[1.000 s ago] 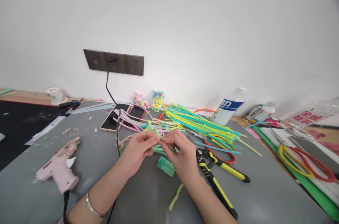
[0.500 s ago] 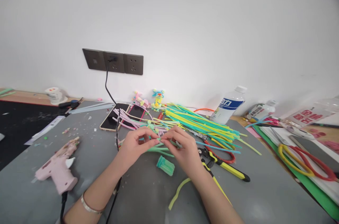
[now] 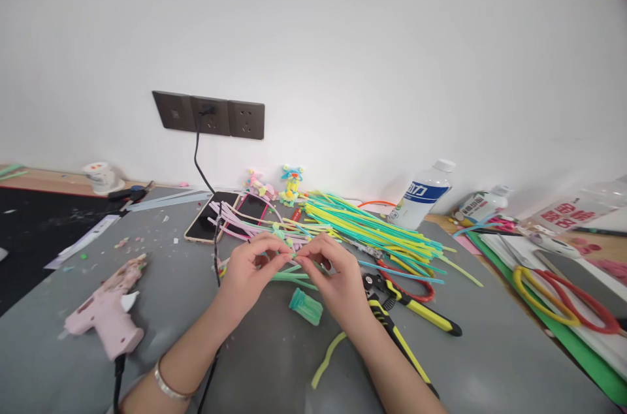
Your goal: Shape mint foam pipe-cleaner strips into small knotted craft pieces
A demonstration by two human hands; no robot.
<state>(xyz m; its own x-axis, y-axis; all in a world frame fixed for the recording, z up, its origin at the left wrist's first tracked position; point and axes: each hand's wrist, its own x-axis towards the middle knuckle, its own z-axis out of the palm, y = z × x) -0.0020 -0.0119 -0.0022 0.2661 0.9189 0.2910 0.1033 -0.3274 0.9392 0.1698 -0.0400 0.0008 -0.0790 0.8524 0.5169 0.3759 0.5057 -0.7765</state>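
My left hand (image 3: 251, 273) and my right hand (image 3: 334, 280) meet at the middle of the grey table (image 3: 274, 362), fingertips pinched together on a thin green strip (image 3: 294, 270). Both hands are closed in a pinch. A short bundle of green pieces (image 3: 306, 306) lies just below them. A curved yellow-green strip (image 3: 327, 356) rests near my right forearm. Behind my hands lies a pile of yellow and teal strips (image 3: 372, 228) and some pink strips (image 3: 240, 218).
A pink glue gun (image 3: 108, 309) lies at the left. Yellow-black pliers (image 3: 401, 329) lie right of my hands. Two phones (image 3: 210, 215), a wall socket (image 3: 210, 115) with a black cable, two small figures (image 3: 292, 182), a water bottle (image 3: 424, 195) and large scissors (image 3: 563, 296) stand further off.
Both hands have shifted slightly away from me and to the left, still pinching the green strip. My left fingers have curled more over it.
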